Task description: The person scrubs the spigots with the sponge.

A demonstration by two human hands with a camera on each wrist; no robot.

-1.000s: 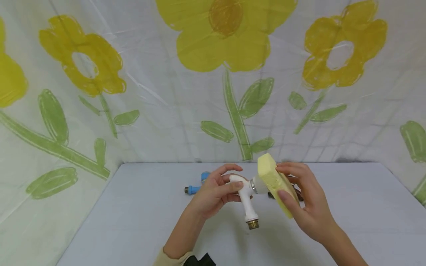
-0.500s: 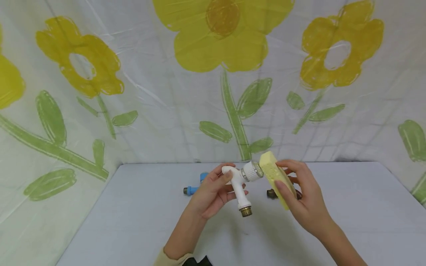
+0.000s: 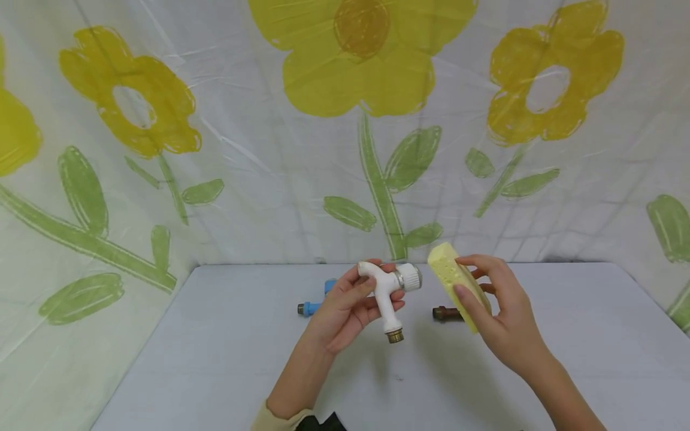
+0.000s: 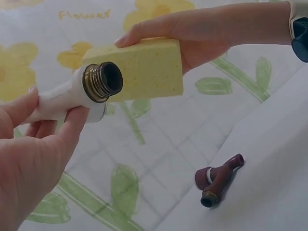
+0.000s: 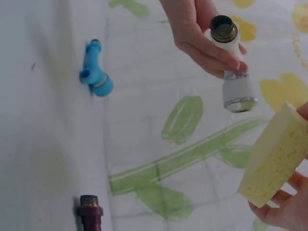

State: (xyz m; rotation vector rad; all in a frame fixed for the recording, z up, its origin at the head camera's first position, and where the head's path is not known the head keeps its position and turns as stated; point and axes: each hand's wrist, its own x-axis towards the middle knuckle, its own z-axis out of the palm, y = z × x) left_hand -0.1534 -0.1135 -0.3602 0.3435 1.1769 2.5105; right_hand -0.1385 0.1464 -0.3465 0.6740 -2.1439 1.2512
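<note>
A white tap [image 3: 384, 287] with a ribbed knob and a brass threaded end is held up over the table by my left hand [image 3: 345, 311], thumb on its body and fingers behind. The threaded end points down in the head view and faces the camera in the left wrist view. To its right, my right hand [image 3: 501, 317] grips a pale yellow sponge [image 3: 455, 281] between thumb and fingers. A gap separates sponge and knob in the head view. In the right wrist view, the sponge [image 5: 276, 156] stands apart from the tap [image 5: 238, 89].
Behind my left hand a blue tap [image 3: 309, 308] lies on the white table [image 3: 215, 359]. A dark red tap [image 4: 219, 180] lies on the table further right, partly behind the sponge in the head view. A flower-printed sheet [image 3: 269, 197] hangs behind the table.
The sponge, earlier overlapping the tap's knob end, has moved right, away from it. The tap has turned and shifted slightly up and left, so its whole knob shows.
</note>
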